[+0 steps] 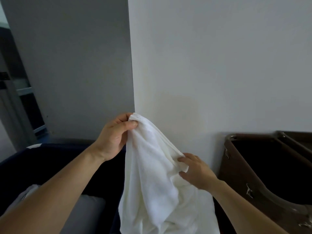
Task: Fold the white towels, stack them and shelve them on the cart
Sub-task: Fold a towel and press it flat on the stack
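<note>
A white towel hangs unfolded and crumpled in front of me, its lower part running out of the frame at the bottom. My left hand holds it up, pinching a top corner between thumb and fingers near the wall corner. Lower and to the right, my right hand pinches a bunched edge of the same towel. No other towels show clearly.
A brown cart bin with a dark inside and a metal rim stands at the right against the white wall. A dark blue bin lies below my left arm, with a grey-white cloth in it. A grey wall panel rises at left.
</note>
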`<state>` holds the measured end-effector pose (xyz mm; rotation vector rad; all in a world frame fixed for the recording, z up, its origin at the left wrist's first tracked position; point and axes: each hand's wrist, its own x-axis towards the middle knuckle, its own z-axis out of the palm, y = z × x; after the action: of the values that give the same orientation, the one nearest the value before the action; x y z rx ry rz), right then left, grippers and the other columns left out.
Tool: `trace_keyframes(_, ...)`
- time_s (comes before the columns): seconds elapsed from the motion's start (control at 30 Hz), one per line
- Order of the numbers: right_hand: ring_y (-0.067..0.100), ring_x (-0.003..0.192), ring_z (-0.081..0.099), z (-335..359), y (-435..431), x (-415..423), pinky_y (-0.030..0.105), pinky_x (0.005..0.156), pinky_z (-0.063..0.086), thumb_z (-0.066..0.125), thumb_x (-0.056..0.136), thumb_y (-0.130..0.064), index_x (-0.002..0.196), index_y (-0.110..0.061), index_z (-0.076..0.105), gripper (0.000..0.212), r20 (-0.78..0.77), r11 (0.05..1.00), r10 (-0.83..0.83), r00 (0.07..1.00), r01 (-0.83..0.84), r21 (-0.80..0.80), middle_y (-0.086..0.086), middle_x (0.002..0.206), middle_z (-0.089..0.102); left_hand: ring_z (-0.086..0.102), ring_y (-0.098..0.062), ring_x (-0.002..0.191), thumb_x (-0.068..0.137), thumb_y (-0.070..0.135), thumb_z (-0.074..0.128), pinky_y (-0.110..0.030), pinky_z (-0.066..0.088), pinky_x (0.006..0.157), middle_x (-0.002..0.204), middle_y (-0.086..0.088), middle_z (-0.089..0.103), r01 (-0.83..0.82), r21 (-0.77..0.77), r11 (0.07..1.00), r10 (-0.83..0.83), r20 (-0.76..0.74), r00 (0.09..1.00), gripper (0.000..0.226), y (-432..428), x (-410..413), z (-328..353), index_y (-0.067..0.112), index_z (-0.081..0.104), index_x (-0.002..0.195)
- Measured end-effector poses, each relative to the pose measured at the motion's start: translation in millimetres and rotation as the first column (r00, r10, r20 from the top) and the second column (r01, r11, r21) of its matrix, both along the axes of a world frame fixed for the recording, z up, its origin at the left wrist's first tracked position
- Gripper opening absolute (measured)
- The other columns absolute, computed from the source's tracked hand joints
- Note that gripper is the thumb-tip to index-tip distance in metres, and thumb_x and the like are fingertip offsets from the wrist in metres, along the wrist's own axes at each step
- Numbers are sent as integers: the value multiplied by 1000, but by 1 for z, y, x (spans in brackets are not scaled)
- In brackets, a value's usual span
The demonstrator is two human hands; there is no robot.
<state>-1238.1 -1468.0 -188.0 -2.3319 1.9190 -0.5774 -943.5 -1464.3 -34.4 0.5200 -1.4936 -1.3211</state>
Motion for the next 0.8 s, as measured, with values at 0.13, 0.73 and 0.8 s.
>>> trace_keyframes(0.13,19,128,47,-5,0,-18,33,103,40,49,98,-49,139,-36,48,43,-138,996,37,990,-25,88,-11,142,50,60,-20,88,83,13,51,-26,51,78,92,-10,63,-49,-1,999,49,-13,999,27,-3,12,4,-3,57,104)
trace_keyframes(0.73,15,57,66,362,40,-5,26,56,43,61,93,-35,84,-25,54,16,391,777,-148,909,351,-523,-2,68,65,58,-26,85,102,25,51,-47,53,75,88,-4,61,-625,-217,750,639,-5,769,15,-117,45,177,17,57,91)
trace_keyframes(0.8,11,46,66,388,45,7,26,52,41,58,95,-29,87,-20,52,14,447,784,-128,885,366,-502,-2,75,64,57,-21,78,104,23,48,-35,49,64,96,-7,60,-599,-166,784,601,-43,798,11,-124,40,205,14,54,106)
